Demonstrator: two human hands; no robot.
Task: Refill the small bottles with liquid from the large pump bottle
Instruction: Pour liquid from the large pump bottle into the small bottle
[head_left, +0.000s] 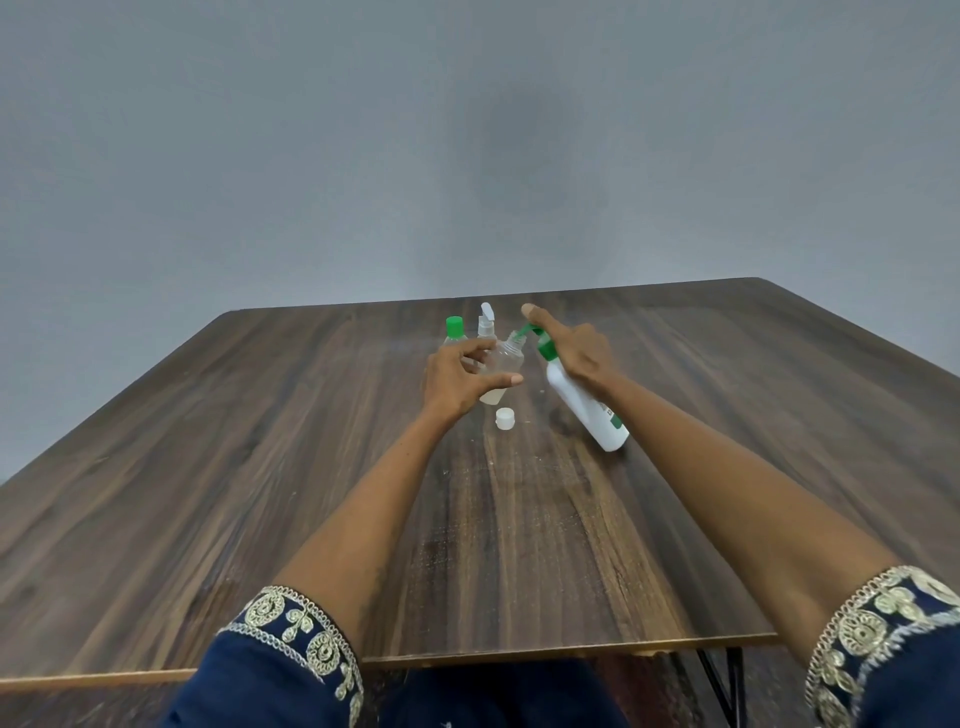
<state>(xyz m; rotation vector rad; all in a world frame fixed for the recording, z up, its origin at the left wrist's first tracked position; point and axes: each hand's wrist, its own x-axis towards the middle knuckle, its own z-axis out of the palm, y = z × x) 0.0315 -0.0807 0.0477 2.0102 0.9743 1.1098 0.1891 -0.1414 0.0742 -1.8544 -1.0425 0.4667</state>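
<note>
A: Starting at nine o'clock of the group: a small clear bottle with a green screw cap (454, 332) stands upright on the dark wood-grain table (208, 467), and just beside it, at its three o'clock, a small clear bottle with a white spray head (486, 323).

B: And the one being filled?

A: The left hand (457, 382) has its fingers wrapped around a small clear open-necked plastic bottle (503, 364), tilted so its mouth points toward one o'clock. Its white round cap (504, 418) lies on the table at six o'clock of it, apart from both hands.

B: Where's the source?

A: At three o'clock of that mouth. The right hand (574, 348) grips the neck of the large white pump bottle with a green pump head (584, 402), index finger stretched over the pump. The bottle's long axis runs from five o'clock at its base, which looks to rest on the table, up to eleven o'clock.

B: So the nozzle meets the mouth?

A: The green spout (525, 330) sits right at the open mouth; whether it is inside I cannot tell. I judge the press depends on keeping the two lined up.
</note>
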